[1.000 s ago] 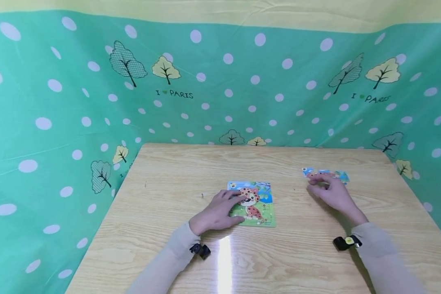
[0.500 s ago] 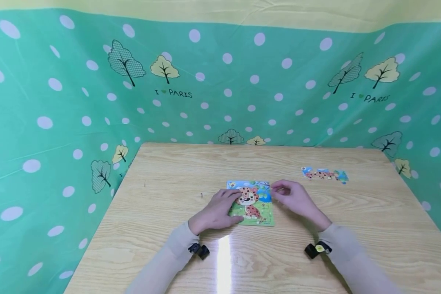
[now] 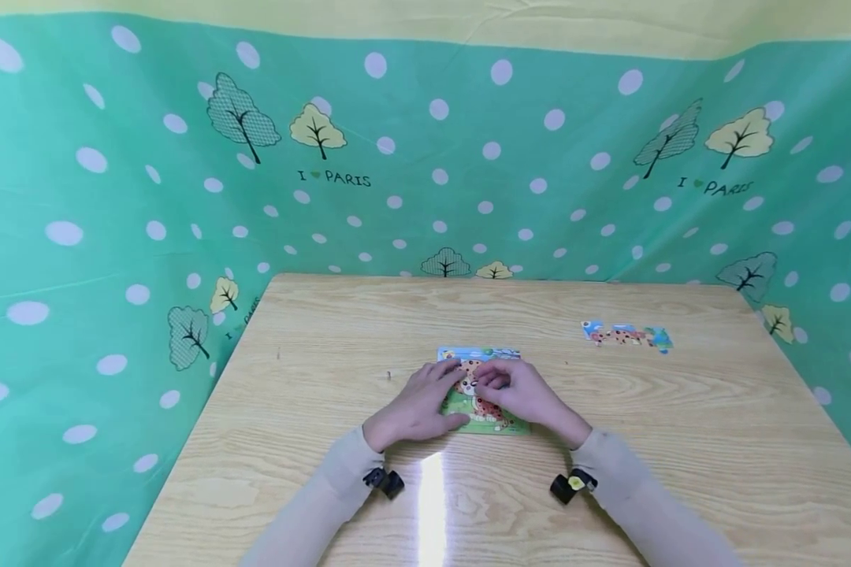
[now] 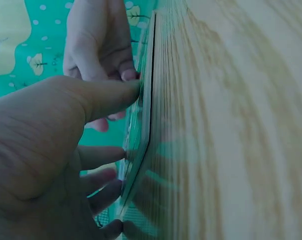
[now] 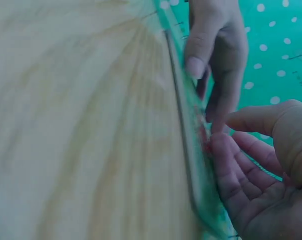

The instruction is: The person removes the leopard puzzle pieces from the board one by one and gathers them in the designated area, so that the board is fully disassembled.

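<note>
One leopard puzzle (image 3: 487,411) lies on the counter (image 3: 326,339), left hand (image 3: 417,405) resting over its left edge, fingers spread, right hand (image 3: 525,391) bent over its middle, and whether that one's pinching anything I can't tell!

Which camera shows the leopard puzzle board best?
The head view: it shows the leopard puzzle board from above, printed side visible, though the left hand and right hand cover parts. Both wrist views show it nearly edge-on, its picture unreadable.
</note>
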A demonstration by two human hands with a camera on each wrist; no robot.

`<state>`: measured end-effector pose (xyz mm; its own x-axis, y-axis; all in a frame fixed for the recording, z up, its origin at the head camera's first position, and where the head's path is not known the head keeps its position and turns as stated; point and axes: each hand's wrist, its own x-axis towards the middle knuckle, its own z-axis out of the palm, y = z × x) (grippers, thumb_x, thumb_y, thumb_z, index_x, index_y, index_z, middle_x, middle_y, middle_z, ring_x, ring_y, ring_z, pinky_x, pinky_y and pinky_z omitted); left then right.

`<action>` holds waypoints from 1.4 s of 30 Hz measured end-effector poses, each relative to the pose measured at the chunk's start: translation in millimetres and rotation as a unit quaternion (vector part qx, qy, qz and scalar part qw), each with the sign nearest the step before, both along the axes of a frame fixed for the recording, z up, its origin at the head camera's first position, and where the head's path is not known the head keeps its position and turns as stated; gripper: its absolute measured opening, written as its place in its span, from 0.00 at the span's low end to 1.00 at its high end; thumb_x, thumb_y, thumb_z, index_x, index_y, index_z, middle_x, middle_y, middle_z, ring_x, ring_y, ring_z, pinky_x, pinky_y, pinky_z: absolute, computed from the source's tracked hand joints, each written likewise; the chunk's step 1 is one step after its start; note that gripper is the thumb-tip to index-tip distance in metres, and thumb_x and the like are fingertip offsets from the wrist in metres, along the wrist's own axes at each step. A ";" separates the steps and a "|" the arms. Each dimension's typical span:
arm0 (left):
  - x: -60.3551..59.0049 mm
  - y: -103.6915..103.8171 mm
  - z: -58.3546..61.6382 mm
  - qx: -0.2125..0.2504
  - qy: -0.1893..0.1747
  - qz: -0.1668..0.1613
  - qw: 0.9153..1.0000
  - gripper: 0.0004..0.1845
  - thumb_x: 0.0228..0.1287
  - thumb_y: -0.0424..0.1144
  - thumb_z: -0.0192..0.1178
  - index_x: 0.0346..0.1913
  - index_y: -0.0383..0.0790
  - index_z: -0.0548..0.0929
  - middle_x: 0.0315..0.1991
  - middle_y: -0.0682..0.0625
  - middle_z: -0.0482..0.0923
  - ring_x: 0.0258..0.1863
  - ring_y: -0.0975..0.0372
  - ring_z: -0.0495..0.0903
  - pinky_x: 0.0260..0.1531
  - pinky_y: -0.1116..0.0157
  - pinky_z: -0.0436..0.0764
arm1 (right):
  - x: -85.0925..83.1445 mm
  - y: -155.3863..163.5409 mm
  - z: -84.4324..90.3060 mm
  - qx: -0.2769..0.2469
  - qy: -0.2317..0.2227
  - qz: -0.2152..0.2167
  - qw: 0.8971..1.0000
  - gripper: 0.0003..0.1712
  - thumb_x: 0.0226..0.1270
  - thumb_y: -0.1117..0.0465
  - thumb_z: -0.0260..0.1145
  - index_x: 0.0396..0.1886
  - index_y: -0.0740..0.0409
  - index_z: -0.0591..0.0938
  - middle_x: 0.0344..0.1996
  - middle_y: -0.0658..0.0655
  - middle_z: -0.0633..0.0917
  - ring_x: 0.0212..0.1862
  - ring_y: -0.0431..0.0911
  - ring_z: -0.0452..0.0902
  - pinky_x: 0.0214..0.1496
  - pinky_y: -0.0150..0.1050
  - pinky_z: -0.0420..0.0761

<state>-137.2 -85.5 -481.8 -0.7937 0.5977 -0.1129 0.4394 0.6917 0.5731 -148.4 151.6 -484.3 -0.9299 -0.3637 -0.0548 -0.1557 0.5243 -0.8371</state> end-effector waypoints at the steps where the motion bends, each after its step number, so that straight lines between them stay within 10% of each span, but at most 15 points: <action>1: 0.2 -1.1 0.3 0.007 -0.001 0.003 1.000 0.42 0.74 0.55 0.64 0.83 0.40 0.64 0.87 0.44 0.51 0.85 0.45 0.53 0.84 0.41 0.54 | -0.6 -0.9 -1.0 0.000 -0.003 0.002 1.000 0.15 0.72 0.60 0.74 0.54 0.60 0.89 0.42 0.53 0.90 0.42 0.42 0.84 0.46 0.31 0.84; 11: -1.9 -17.3 0.1 -0.010 -0.002 0.006 1.000 0.46 0.73 0.55 0.66 0.84 0.36 0.61 0.88 0.43 0.47 0.86 0.45 0.50 0.84 0.42 0.55 | -5.9 -7.5 0.3 0.017 -0.013 0.024 0.999 0.18 0.70 0.59 0.75 0.55 0.61 0.88 0.39 0.53 0.88 0.38 0.42 0.81 0.42 0.30 0.81; 21: -2.9 -18.4 1.2 -0.015 -0.001 0.002 1.000 0.49 0.71 0.56 0.68 0.84 0.37 0.60 0.88 0.46 0.52 0.86 0.46 0.53 0.84 0.41 0.57 | -7.1 -23.0 2.8 0.143 0.057 0.077 0.985 0.32 0.64 0.45 0.81 0.63 0.54 0.86 0.24 0.45 0.76 0.26 0.38 0.67 0.28 0.32 0.66; 42: -4.7 -18.3 -1.0 -0.010 -0.004 0.020 1.000 0.49 0.68 0.57 0.71 0.83 0.38 0.63 0.87 0.46 0.55 0.85 0.46 0.55 0.82 0.38 0.59 | -6.8 -34.7 5.0 0.118 -0.017 -0.006 0.993 0.29 0.54 0.51 0.87 0.53 0.51 0.85 0.28 0.50 0.76 0.29 0.43 0.68 0.31 0.35 0.66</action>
<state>-141.9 -103.7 -482.8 -0.8156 0.5636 -0.1308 0.4073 0.7199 0.5620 -155.2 116.9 -479.3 -0.9301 -0.3267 -0.1678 -0.1231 0.7077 -0.6957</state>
